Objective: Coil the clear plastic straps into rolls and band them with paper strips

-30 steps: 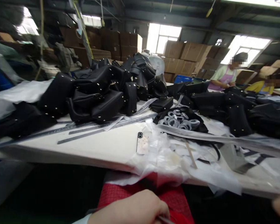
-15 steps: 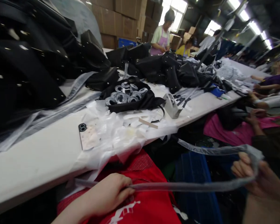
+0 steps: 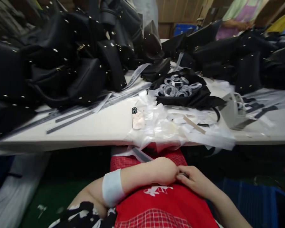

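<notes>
My left hand (image 3: pixel 165 171) is closed over my lap, its fingers mostly hidden from view. A plastic-wrapped strap (image 3: pixel 142 155) runs from under the table edge and passes beneath my left wrist. My right hand (image 3: pixel 196 180) meets the left one, with thumb and fingers pinched together. A small dark bit of the strap shows between its fingers; the rest of the strap is hidden by my hands. Both hands rest just above the red apron (image 3: pixel 166 202).
On the white table (image 3: pixel 104 126) lie a phone (image 3: pixel 138 119), crumpled clear plastic (image 3: pixel 156 122), a black cloth with rolled straps (image 3: pixel 171 90) and a grey tape dispenser (image 3: pixel 234 110). Black bags (image 3: pixel 52 63) are piled behind. A blue crate (image 3: pixel 249 199) stands low at right.
My right hand has come in from far right to meet the left hand. The long strap loop stretched between them is no longer visible. The view has turned left and levelled.
</notes>
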{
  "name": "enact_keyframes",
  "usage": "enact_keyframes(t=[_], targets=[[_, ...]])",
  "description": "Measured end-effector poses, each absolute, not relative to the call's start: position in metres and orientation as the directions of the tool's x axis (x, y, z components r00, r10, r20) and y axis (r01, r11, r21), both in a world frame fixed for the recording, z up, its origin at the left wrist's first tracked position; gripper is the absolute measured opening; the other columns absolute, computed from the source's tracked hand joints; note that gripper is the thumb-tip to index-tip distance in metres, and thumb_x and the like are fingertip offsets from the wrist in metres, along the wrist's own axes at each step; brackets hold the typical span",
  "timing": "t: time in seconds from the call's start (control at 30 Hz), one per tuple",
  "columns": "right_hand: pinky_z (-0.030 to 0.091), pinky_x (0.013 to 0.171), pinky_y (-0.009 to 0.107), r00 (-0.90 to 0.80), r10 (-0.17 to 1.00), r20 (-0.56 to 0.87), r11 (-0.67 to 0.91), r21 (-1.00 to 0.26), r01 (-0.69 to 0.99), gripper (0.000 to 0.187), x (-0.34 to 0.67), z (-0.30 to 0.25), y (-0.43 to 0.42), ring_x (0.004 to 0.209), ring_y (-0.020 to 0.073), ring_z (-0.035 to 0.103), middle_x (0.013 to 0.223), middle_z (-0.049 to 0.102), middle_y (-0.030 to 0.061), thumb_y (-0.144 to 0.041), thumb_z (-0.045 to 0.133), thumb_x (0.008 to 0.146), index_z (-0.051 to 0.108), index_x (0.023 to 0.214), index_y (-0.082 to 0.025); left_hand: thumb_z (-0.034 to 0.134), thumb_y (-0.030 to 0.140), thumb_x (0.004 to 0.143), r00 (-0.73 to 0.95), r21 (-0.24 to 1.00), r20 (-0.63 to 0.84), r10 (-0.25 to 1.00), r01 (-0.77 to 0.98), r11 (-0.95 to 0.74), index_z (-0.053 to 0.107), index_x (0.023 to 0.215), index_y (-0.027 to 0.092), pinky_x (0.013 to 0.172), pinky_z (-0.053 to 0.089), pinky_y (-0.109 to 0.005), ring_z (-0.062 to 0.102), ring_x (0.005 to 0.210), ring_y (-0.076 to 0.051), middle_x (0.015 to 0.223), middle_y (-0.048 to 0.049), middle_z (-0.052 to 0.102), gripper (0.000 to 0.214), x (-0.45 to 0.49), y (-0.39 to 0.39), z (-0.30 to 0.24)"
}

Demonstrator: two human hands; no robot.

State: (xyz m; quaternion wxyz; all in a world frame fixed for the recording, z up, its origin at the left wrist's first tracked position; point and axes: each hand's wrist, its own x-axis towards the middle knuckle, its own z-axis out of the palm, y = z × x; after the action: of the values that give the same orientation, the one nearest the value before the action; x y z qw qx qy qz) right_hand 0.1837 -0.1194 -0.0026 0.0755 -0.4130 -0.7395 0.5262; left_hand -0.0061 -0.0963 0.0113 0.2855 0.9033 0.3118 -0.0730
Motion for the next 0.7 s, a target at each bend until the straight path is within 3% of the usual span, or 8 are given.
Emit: enact_keyframes(t=[0.17,0.3,0.4,0.5,0.7], targets=[[0.042,0.057,0.024,-0.6,0.698,-0.391,0.116,-0.765,0.634,0.04,0.209,-0.01,-0.102,0.06,0.0171,0.056,0.063,0.064,0.0013,-0.046,0.052,0.09,0.068,0.066,-0.017,0.045,0.043,0.094,0.714,0.471,-0.383,0.586,0.697,-0.541,0.075,0.081,0.018,0.054,0.046,-0.027,0.068,0.062,-0.021,0.073,-0.0087,0.074,0.041,-0.051,-0.095,0.019],[0.048,0.069,0.028,-0.642,0.646,-0.414,0.113,-0.78,0.616,0.035,0.204,-0.017,-0.108,0.074,0.022,0.065,0.082,0.072,0.0035,-0.049,0.05,0.089,0.071,0.091,-0.021,0.039,0.038,0.098,0.731,0.427,-0.321,0.602,0.679,-0.597,0.072,0.082,0.016,0.051,0.044,-0.026,0.069,0.062,-0.021,0.073,-0.0086,0.074,0.043,-0.054,-0.103,0.014],[0.052,0.074,0.031,-0.592,0.713,-0.376,0.111,-0.773,0.625,0.04,0.193,-0.025,-0.116,0.082,0.0254,0.069,0.097,0.074,0.0046,-0.051,0.059,0.082,0.066,0.112,-0.026,0.042,0.032,0.097,0.764,0.415,-0.223,0.606,0.637,-0.65,0.07,0.082,0.014,0.045,0.042,-0.027,0.068,0.059,-0.022,0.069,-0.0079,0.073,0.036,-0.043,-0.109,0.01],[0.054,0.072,0.031,-0.535,0.763,-0.363,0.11,-0.742,0.661,0.043,0.191,-0.035,-0.118,0.082,0.0262,0.071,0.096,0.075,0.0041,-0.05,0.064,0.078,0.065,0.115,-0.029,0.052,0.024,0.091,0.791,0.432,-0.135,0.597,0.589,-0.683,0.068,0.083,0.014,0.041,0.04,-0.028,0.067,0.056,-0.022,0.066,-0.0062,0.071,0.021,-0.036,-0.113,0.007],[0.057,0.07,0.03,-0.569,0.73,-0.38,0.091,-0.77,0.632,0.052,0.183,-0.042,-0.115,0.084,0.0272,0.072,0.092,0.076,0.0055,-0.038,0.066,0.076,0.06,0.126,-0.026,0.063,0.023,0.084,0.804,0.462,-0.019,0.595,0.535,-0.708,0.068,0.074,0.018,0.039,0.038,-0.029,0.064,0.052,-0.02,0.061,-0.0044,0.069,0.012,-0.024,-0.115,-0.003]])
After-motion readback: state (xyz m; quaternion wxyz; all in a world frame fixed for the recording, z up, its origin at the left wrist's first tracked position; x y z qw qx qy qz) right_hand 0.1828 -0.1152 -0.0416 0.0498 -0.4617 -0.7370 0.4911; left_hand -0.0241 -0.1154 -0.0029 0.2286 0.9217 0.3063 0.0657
